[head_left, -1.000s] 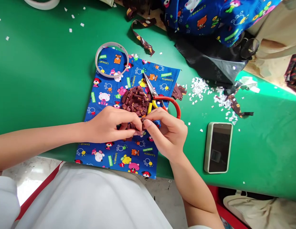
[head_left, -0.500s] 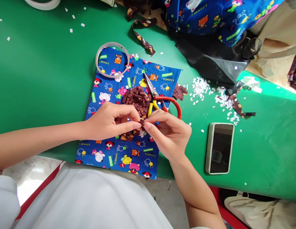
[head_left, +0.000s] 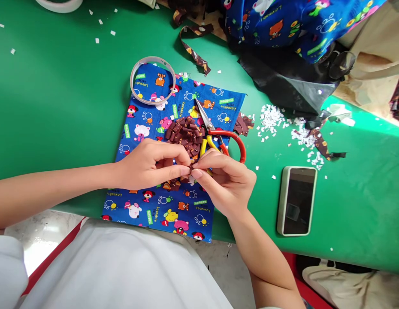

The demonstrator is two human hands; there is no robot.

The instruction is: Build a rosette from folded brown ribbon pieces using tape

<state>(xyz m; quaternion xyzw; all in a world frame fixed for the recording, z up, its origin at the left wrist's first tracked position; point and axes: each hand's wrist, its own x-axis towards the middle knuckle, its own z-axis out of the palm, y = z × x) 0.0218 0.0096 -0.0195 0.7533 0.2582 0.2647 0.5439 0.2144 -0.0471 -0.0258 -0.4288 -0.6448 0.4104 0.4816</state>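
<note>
My left hand point(head_left: 157, 165) and my right hand point(head_left: 227, 178) meet over a blue printed cloth point(head_left: 135, 210). Both are closed, fingertips pinching a small dark brown fabric piece point(head_left: 191, 166) between them; most of it is hidden by the fingers. Just beyond them sits a round cluster of rolled brown pieces point(head_left: 185, 133). Loose brown scraps point(head_left: 172, 184) lie on the cloth beneath my hands. Scissors point(head_left: 209, 124) with red and yellow handles rest partly open beside the cluster, blades pointing away from me. A pale tape ring point(head_left: 132, 86) lies at the cloth's far left corner.
On the green table point(head_left: 58, 107) a phone point(head_left: 297, 201) lies to the right. White paper bits point(head_left: 272, 120) are scattered beyond it. A brown strip point(head_left: 194, 53), black sheet material point(head_left: 283, 81) and another blue printed cloth point(head_left: 283, 25) occupy the far side.
My right hand has shifted slightly at the fingertips, still pinching with the left. The view has moved very slightly; the scissors, tape ring and cloth stay in place.
</note>
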